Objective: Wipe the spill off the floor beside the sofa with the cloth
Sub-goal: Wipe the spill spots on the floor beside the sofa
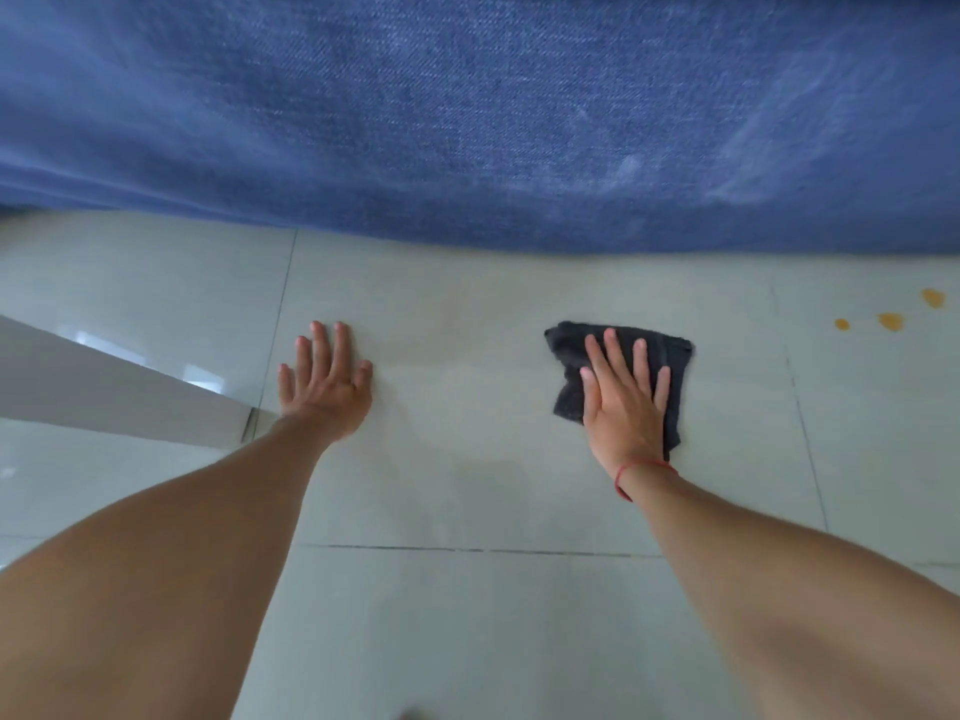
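While flat on floor (467,485) | cloth (571,356) under right hand (623,402)

The right hand (623,402) lay flat, fingers spread, on a dark grey cloth (569,350) pressed to the pale tiled floor (467,485) near the blue sofa (467,122). The left hand (324,379) rested palm-down on bare tile, well apart. Three orange spill spots (891,320) sat to the right of the cloth, untouched. A red band (631,472) circled the right wrist.
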{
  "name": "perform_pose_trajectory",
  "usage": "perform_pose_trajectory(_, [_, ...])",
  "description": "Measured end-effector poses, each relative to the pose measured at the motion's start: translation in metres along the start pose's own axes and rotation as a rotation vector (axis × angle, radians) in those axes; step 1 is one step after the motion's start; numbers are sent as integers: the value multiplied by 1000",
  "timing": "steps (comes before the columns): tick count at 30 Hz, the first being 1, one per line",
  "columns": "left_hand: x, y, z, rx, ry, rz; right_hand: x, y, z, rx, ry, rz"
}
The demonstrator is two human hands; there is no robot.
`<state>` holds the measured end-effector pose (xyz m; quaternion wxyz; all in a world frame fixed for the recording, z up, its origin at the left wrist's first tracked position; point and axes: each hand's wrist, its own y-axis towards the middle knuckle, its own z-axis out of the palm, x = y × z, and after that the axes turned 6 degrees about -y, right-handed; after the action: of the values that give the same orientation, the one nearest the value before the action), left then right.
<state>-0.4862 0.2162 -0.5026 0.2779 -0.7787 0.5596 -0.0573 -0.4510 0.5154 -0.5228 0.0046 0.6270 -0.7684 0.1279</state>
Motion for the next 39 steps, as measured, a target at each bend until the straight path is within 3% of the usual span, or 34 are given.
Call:
perform_pose_trajectory(3, [5,0,5,62,0,11,32,22,1,-31,67,131])
perform_pose_trajectory(6, [6,3,6,55,-2,19,70,38,6,-34,58,112])
perform_pose_trajectory(13, [8,5,6,85,19,29,156,21,27,19,-5,-258])
perform_pose_trajectory(20, [18,-12,-4,28,-66,70,121,-36,31,3,-73,-514])
perform_pose_trajectory(29, [64,-72,10,-48,-118,49,41,-49,15,72,-109,-247])
perform_pose_trajectory(34, [66,-68,12,-65,-147,57,89,-36,20,48,35,-96])
perform_pose_trajectory(39, [69,-68,13,-56,-116,60,156,-19,27,69,-17,-245])
